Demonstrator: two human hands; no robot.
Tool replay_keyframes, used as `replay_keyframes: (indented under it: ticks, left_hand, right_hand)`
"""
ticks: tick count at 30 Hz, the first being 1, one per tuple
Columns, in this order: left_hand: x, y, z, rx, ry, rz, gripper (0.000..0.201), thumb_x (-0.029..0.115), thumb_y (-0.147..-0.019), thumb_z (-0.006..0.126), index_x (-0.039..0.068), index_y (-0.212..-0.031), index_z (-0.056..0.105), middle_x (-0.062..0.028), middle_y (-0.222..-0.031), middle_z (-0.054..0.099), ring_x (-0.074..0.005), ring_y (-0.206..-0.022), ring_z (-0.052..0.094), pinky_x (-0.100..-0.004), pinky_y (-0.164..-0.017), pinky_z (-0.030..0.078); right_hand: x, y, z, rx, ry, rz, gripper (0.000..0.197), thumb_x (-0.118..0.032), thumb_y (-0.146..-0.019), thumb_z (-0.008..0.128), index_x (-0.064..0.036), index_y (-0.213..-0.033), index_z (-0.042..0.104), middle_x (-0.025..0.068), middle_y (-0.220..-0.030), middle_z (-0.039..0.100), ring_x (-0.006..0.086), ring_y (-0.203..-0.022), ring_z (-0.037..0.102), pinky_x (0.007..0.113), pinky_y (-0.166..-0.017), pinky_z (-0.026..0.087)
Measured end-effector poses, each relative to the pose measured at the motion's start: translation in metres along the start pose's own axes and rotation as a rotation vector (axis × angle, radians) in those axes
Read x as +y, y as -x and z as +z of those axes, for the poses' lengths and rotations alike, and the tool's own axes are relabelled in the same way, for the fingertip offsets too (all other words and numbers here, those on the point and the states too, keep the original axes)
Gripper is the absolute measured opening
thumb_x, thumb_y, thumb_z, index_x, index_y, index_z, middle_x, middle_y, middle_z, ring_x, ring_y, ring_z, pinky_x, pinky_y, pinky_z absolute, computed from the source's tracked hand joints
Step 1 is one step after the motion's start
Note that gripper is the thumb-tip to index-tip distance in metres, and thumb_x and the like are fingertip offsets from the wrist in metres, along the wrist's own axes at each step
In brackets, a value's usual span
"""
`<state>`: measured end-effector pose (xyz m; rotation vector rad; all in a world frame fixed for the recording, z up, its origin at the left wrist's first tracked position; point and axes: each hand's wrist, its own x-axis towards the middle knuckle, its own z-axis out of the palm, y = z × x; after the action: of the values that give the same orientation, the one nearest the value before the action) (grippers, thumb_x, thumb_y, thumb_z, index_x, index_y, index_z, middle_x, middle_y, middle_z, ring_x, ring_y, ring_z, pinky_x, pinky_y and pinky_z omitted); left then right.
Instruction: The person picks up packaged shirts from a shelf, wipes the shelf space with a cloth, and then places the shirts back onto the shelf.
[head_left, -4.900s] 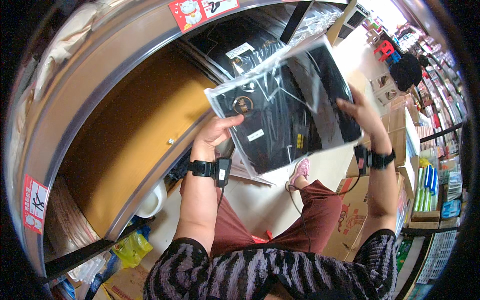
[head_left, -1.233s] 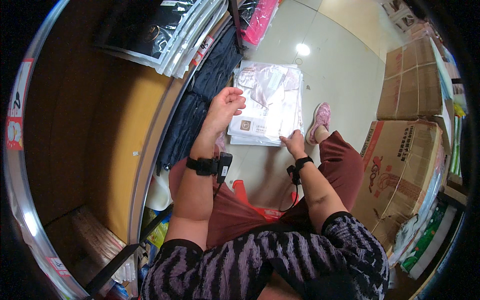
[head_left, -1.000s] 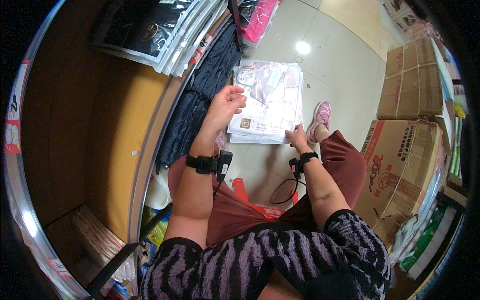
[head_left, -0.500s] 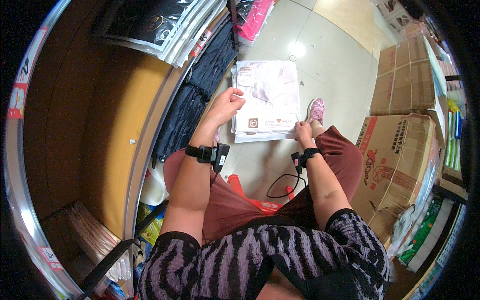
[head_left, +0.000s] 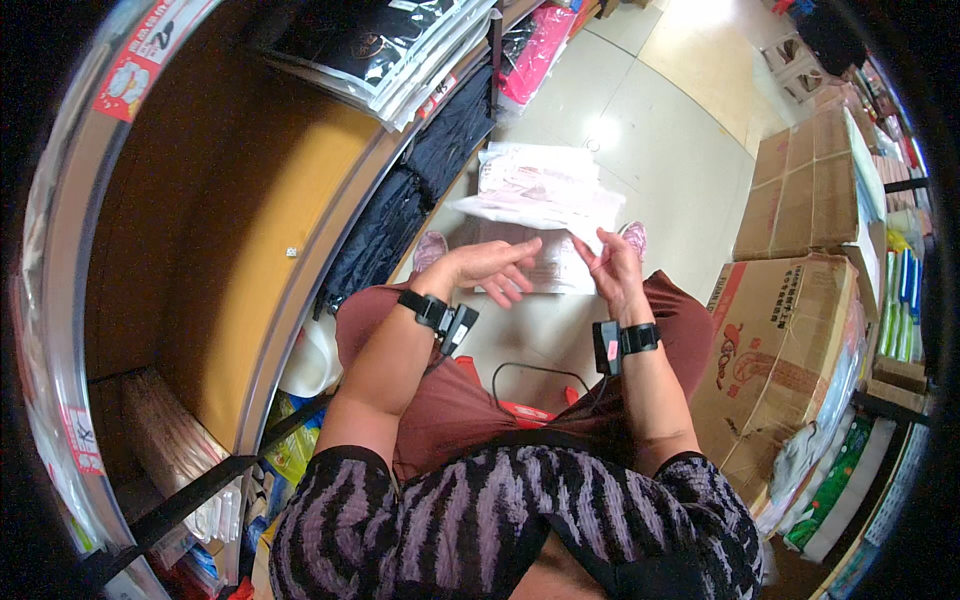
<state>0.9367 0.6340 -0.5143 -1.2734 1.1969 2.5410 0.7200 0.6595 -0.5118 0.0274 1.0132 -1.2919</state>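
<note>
A flat white printed package (head_left: 545,208) is lifted at its near edge from a low stack of similar packages (head_left: 560,278) on the floor between my feet. My right hand (head_left: 614,270) pinches its near right corner between thumb and fingers. My left hand (head_left: 490,268) is empty, fingers apart, just over the near left part of the stack. The raised package bends and hides the stack's middle. Both wrists wear black straps with small boxes.
On the left stands a shelf (head_left: 290,240) with black-fronted packages (head_left: 385,45) on top and dark folded packs (head_left: 385,230) lower down. Two cardboard boxes (head_left: 780,350) are stacked on the right. A red plastic stool (head_left: 530,414) shows beneath me. Pale tiled floor (head_left: 670,110) extends ahead.
The top package's near edge has come up off the stack, gripped by my right hand. My left hand has moved nearer to me and rightward, its fingers spreading.
</note>
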Motion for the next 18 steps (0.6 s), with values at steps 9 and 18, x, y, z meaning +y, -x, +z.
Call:
replay_keyframes:
  ticks: [9,18]
  left_hand:
    - [-0.033,-0.017,0.046,0.367,0.744,0.436,0.041,0.006,-0.083,0.043,-0.002,-0.122,0.034,-0.0164,-0.116,0.047,-0.0298,-0.105,0.049,-0.0457,-0.083,0.044]
    - [0.021,0.06,0.092,0.332,0.497,0.743,0.042,-0.005,-0.075,0.047,-0.008,-0.116,0.038,-0.0164,-0.113,0.05,-0.025,-0.104,0.05,-0.035,-0.092,0.039]
  right_hand:
    - [0.048,0.044,-0.018,-0.27,0.142,0.27,0.027,-0.007,-0.086,0.04,0.004,-0.111,0.04,0.0165,-0.103,0.053,0.0255,-0.088,0.058,0.035,-0.073,0.052]
    - [0.013,0.057,-0.076,-0.057,0.145,0.256,0.052,-0.043,-0.089,0.034,0.0057,-0.109,0.035,0.0217,-0.1,0.047,0.0321,-0.088,0.055,0.043,-0.072,0.051]
